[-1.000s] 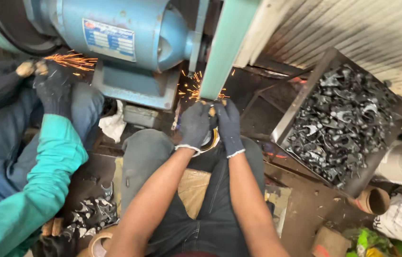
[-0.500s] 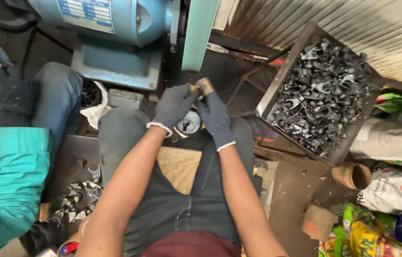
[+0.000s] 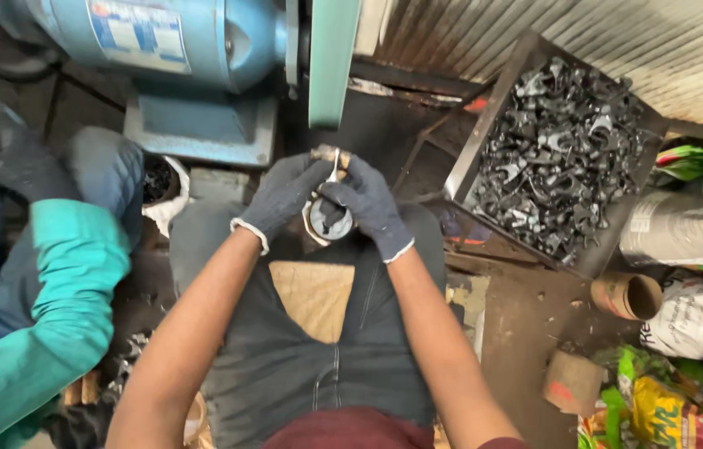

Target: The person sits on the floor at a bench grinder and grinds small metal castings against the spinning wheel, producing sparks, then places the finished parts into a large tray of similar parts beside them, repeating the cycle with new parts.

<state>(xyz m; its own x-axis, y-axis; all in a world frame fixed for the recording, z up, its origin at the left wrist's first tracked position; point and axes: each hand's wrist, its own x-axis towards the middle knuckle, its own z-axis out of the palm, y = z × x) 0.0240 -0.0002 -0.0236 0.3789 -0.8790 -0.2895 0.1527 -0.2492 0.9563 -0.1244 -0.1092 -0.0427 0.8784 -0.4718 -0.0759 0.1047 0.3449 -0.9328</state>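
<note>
Straight ahead of the hands (image 3: 326,195) the green guard (image 3: 330,58) and blue grinder (image 3: 177,41) block the way. Right of them stands a tray (image 3: 484,125) of metal parts; left, a co-worker's green sleeve (image 3: 52,308). A narrow gap opens ahead-right, toward the tray.

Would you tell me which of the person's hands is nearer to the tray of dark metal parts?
The right hand: it sits closer to the tray's left wall. The left hand is on the far side, beyond the small metal piece both hold.
</note>
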